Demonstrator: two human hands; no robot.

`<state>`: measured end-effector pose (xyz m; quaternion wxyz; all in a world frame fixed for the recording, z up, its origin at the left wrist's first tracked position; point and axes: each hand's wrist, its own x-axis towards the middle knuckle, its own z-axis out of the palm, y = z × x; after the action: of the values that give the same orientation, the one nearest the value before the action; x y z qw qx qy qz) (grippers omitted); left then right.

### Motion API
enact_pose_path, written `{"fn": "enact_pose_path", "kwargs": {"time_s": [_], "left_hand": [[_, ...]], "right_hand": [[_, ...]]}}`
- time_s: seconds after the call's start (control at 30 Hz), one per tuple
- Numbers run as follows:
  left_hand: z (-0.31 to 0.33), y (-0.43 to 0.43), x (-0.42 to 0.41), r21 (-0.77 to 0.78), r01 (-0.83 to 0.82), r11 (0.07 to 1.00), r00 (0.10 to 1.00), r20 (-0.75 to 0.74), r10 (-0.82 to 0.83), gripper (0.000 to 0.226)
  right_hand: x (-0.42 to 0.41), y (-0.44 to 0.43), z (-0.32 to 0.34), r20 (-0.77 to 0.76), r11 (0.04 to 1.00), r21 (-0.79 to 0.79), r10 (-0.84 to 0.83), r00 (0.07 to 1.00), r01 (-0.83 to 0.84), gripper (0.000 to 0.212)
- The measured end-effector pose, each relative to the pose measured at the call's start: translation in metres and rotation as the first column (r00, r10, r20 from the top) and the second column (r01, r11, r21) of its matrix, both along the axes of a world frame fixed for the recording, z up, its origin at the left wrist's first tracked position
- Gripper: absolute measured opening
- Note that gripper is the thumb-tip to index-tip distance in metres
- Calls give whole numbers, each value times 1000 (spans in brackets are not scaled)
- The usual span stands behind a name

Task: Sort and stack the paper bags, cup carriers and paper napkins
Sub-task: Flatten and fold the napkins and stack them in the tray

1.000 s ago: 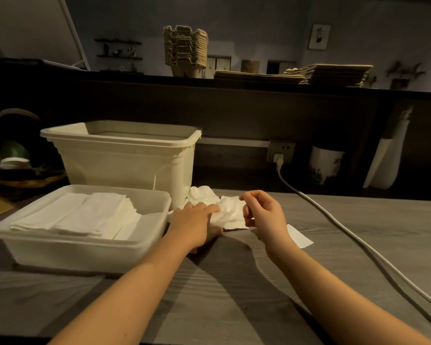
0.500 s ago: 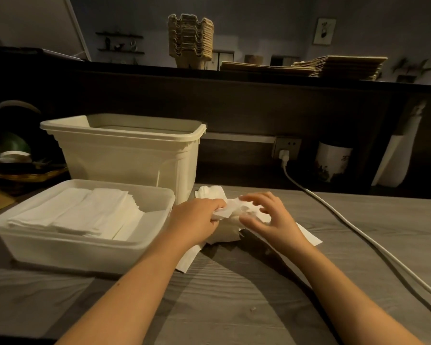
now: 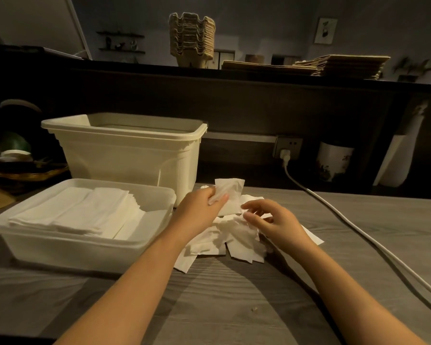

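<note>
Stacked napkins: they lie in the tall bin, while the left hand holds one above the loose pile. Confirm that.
Wrong bin. The head view shows the stacked napkins in the shallow tray in front of the tall bin; the left hand does hold one napkin above the loose pile.

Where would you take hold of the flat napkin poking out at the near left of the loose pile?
Probably by its near corner, pinched from the person's side. The flat napkin juts past the loose pile onto the table there, while its far end lies under other sheets. The right hand hovers open close by; the left hand holds another napkin.
</note>
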<state>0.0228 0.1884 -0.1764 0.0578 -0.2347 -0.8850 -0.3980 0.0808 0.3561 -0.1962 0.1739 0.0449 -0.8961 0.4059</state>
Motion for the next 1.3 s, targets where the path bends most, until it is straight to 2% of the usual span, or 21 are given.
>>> {"fn": "enact_pose_path", "kwargs": {"time_s": [0.07, 0.13, 0.27, 0.33, 0.43, 0.57, 0.73, 0.9, 1.07, 1.17, 1.23, 1.3], "left_hand": [[2, 3, 2, 116, 8, 993, 994, 106, -20, 18], [1, 5, 5, 158, 37, 987, 986, 157, -62, 16], [-3, 9, 6, 199, 109, 974, 975, 168, -144, 39], [-4, 9, 5, 219, 135, 966, 972, 160, -172, 39], [-6, 8, 4, 298, 155, 942, 966, 156, -208, 20], [-8, 5, 1, 350, 86, 933, 982, 128, -138, 6], [-8, 4, 2, 313, 125, 941, 989, 34, -143, 6], [-7, 4, 2, 308, 116, 944, 993, -49, -106, 8], [-6, 5, 2, 345, 158, 925, 986, -107, -129, 14], [-3, 6, 5, 337, 306, 890, 951, -59, -304, 13], [-4, 7, 8, 280, 408, 869, 906, -6, -423, 14], [-7, 9, 10, 252, 447, 858, 882, 32, -470, 15]], "right_hand": [[1, -2, 2, -19, 995, -96, -24, 1000, 22, 12], [2, -3, 2, -26, 985, -168, -36, 999, 31, 12], [3, -5, 2, 8, 962, -273, -8, 1000, 10, 8], [2, -5, 2, 16, 938, -348, -3, 1000, 8, 4], [2, -2, 1, 18, 892, -449, -40, 999, 44, 8], [3, 1, 1, 42, 837, -534, -116, 992, 120, 10], [5, -1, 3, 45, 813, -573, -95, 994, 104, 19], [7, 0, 3, 36, 794, -604, -64, 997, 72, 18], [6, 4, 4, 59, 659, -744, -93, 994, 106, 18], [5, 7, 6, 59, 556, -826, -79, 995, 94, 17], [4, 9, 6, 66, 496, -863, -78, 995, 96, 15], [4, 10, 6, 69, 462, -881, -76, 995, 97, 15]]}}
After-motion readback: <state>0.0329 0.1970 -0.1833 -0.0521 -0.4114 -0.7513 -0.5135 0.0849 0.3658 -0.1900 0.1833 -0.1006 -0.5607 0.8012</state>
